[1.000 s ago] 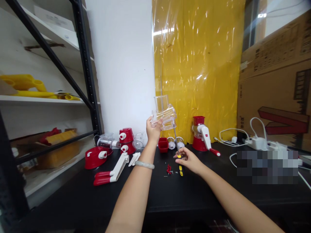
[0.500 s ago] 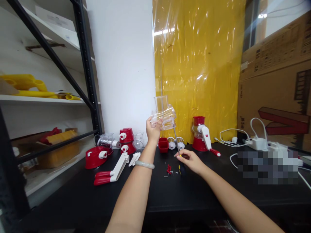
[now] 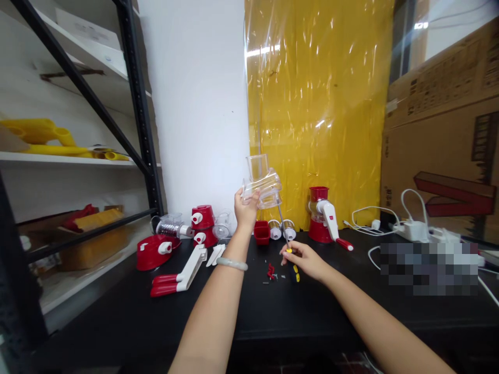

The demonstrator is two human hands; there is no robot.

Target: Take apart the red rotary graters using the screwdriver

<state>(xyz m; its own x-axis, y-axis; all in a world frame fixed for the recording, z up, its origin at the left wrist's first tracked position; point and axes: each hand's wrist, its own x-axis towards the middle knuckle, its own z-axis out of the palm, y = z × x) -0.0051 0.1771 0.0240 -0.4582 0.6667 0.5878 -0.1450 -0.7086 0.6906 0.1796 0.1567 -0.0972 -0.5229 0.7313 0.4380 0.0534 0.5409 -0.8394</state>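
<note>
My left hand (image 3: 247,209) is closed around a clear plastic grater housing (image 3: 262,182), held above the table with its square chute upward. In my right hand (image 3: 304,258) is a screwdriver (image 3: 295,274) with a black and yellow handle, gripped by thumb and fingers near the top of the handle. Its long shaft points up, and the tip meets the lower right part of the housing. Whether a screw sits at the tip is too small to tell. On the table below lie small red parts (image 3: 270,270) and several tiny screws.
Left of my arm are white cranks with red handles (image 3: 167,285), red bases (image 3: 202,218) and clear housings. Behind stand a red hopper (image 3: 262,232) and metal drums (image 3: 289,229). An assembled grater (image 3: 320,218) and white cables (image 3: 413,228) are on the right.
The screwdriver handle has turned, showing more of its yellow side, and my right fingers have shifted on it. The housing has moved very slightly left.
</note>
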